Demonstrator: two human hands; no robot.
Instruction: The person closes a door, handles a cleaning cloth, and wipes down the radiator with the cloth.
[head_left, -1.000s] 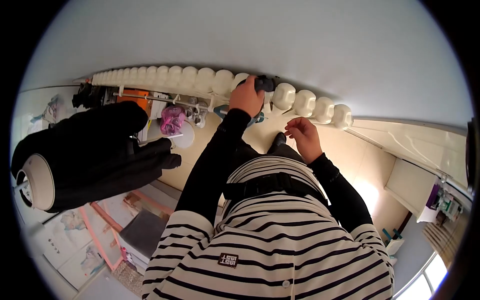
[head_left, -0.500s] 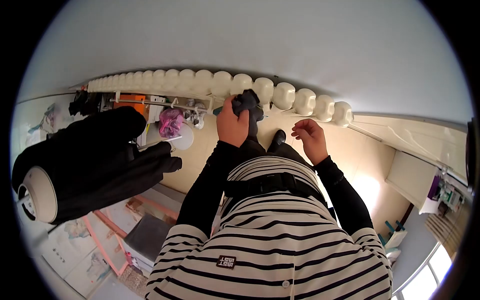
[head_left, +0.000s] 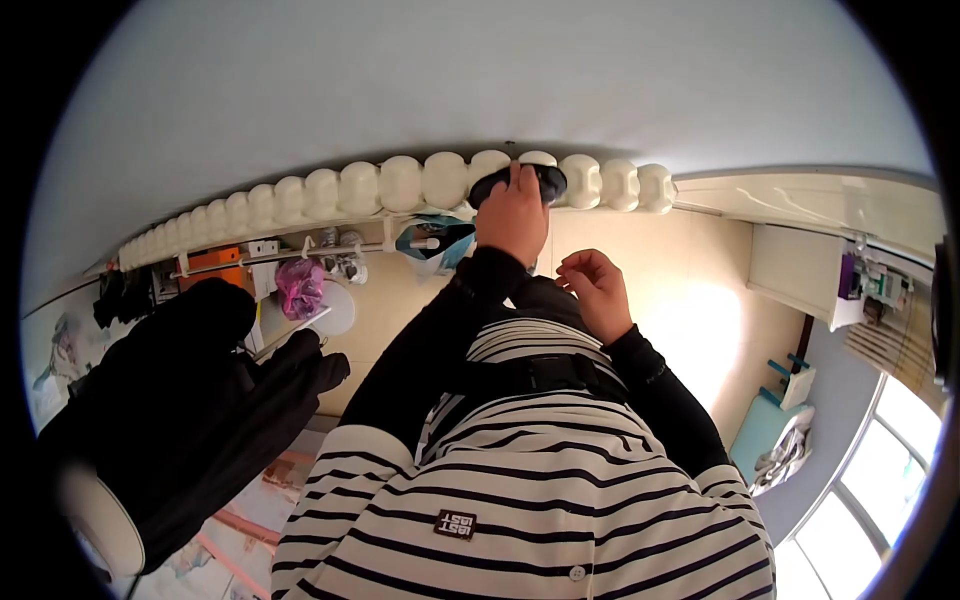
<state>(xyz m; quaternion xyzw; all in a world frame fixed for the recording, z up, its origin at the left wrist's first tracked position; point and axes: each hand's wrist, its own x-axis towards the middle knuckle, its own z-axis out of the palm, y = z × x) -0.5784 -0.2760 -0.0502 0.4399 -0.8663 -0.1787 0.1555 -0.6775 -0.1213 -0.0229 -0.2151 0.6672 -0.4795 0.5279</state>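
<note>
My left hand (head_left: pixel 514 222) presses a bunched black cloth (head_left: pixel 551 182) onto the rounded top of a white sectioned radiator (head_left: pixel 400 184). The fingers lie over the cloth, which sticks out on both sides of the hand. Lower and to the right, in front of my waist, my right hand (head_left: pixel 597 292) hangs in the air. Its fingers are loosely bent, with the thumb apart from them, and nothing shows in it. Just below the radiator, left of my left wrist, is a teal and white bag (head_left: pixel 437 243).
A rail (head_left: pixel 370 247) runs along the radiator's front. At left are a pink plastic bag (head_left: pixel 300 288), shoes (head_left: pixel 350 257), an orange box (head_left: pixel 212 260) and black clothes (head_left: pixel 200 420) hanging. A white cabinet (head_left: pixel 795 265) stands at right, near a window (head_left: pixel 860 480).
My left hand has moved right and up, taking the black cloth from the radiator's front edge to its top. My right hand has shifted slightly left. The view has moved along to the right.
</note>
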